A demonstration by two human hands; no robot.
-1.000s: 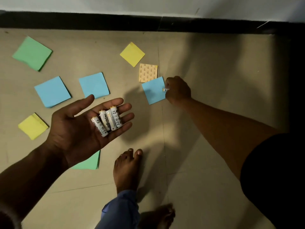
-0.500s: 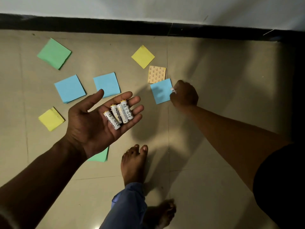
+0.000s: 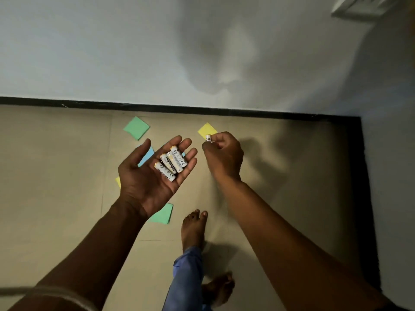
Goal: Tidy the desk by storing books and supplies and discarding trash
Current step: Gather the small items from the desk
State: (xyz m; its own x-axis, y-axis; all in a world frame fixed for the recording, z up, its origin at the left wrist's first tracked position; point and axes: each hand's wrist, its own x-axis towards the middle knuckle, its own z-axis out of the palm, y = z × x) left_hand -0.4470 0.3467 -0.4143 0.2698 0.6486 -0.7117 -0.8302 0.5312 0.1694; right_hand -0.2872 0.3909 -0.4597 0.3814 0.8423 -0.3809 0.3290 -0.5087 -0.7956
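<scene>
Head view, only one. Left hand [image 3: 155, 173] was palm up, fingers straight and slightly spread, thumb out at 10 o'clock. Four white batteries [image 3: 171, 166] lay side by side across its fingers, tips pointing to about 11 o'clock, print reading "Heybright".

Right hand [image 3: 223, 159] sat just beside the left, at its 3 o'clock, not touching. Fingers curled, thumb and forefinger pinched on a single white battery [image 3: 208, 138], only its end showing above the fingertips, upright.

On the beige tiled floor [image 3: 56, 176]: green sticky note [image 3: 136, 127] at 11 o'clock of the left hand; yellow sticky note [image 3: 207, 130] right behind the pinched battery, at 12 o'clock of the right hand; blue sticky note [image 3: 147, 156] mostly hidden under the left thumb and palm; sliver of another yellow note [image 3: 118, 181] at the left hand's 9 o'clock; second green note [image 3: 162, 214] at 6 o'clock, partly covered by the wrist.

Bare foot [image 3: 194, 227] at 6 o'clock of the frame, blue trouser leg [image 3: 186, 279] below it, second foot [image 3: 221, 286] further down, blurred. Black skirting [image 3: 179, 108] ran along the wall [image 3: 112, 52].
</scene>
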